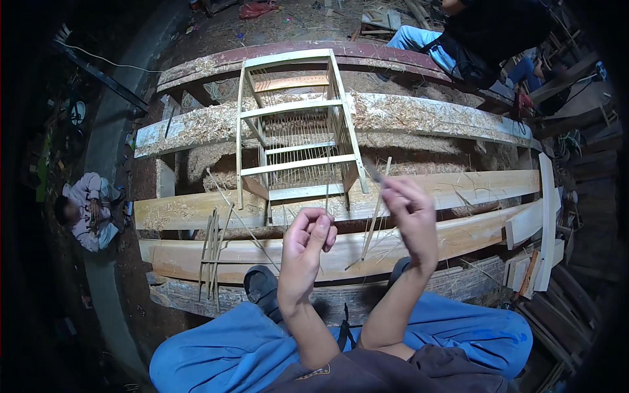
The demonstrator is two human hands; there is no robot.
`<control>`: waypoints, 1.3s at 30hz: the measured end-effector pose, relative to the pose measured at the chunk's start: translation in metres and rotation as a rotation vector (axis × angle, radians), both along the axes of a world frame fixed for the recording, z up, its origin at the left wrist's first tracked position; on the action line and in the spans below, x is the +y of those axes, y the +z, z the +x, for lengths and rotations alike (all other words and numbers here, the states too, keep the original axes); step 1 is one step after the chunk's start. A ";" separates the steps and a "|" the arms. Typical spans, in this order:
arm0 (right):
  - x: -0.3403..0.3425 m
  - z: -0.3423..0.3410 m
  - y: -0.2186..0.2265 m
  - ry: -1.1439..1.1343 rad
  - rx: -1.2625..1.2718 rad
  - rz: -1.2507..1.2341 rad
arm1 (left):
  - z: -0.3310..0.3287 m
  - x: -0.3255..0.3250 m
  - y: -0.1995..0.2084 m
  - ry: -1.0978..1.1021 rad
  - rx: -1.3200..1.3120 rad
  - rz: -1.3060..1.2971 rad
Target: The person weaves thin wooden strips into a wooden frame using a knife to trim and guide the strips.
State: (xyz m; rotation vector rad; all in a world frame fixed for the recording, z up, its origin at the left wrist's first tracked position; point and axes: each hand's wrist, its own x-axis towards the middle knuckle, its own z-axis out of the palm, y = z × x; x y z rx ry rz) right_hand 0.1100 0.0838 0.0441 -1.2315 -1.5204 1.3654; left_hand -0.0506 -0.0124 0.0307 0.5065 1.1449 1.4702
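My left hand (303, 249) is closed, thumb against fingers, around a thin bamboo-like stick (328, 187) that points up and away from me. To its right, my raised right hand (414, 226) has its fingers closed on a small grey blade-like tool (373, 171), blurred at the tip. Just beyond both hands, a slatted wooden cage frame (298, 162) with rows of thin rods rests across the planks. Several loose thin sticks (211, 252) lie in a bunch to the left of my left hand. Another pale stick (377, 219) slants between my hands.
Long wooden planks (458, 232) run side to side before me. Wood shavings (419, 118) cover the farther plank. Offcut boards (545, 223) stand at the right. One person (92, 209) crouches at the far left; another person (488, 39) sits at the back right.
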 end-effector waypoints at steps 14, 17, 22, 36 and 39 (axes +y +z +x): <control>-0.008 -0.032 -0.006 0.220 0.306 -0.217 | 0.010 0.007 -0.005 -0.196 -0.163 0.021; -0.009 -0.031 -0.006 0.200 0.326 -0.254 | 0.011 0.007 -0.005 -0.250 -0.182 0.033; -0.009 -0.033 -0.008 0.166 0.342 -0.280 | 0.008 0.006 -0.006 -0.207 -0.204 0.071; -0.010 -0.016 0.011 0.358 0.124 -0.177 | 0.007 0.001 -0.015 -0.041 -0.105 0.037; -0.009 -0.017 0.006 0.383 0.159 -0.134 | 0.002 -0.005 -0.017 -0.091 -0.115 0.108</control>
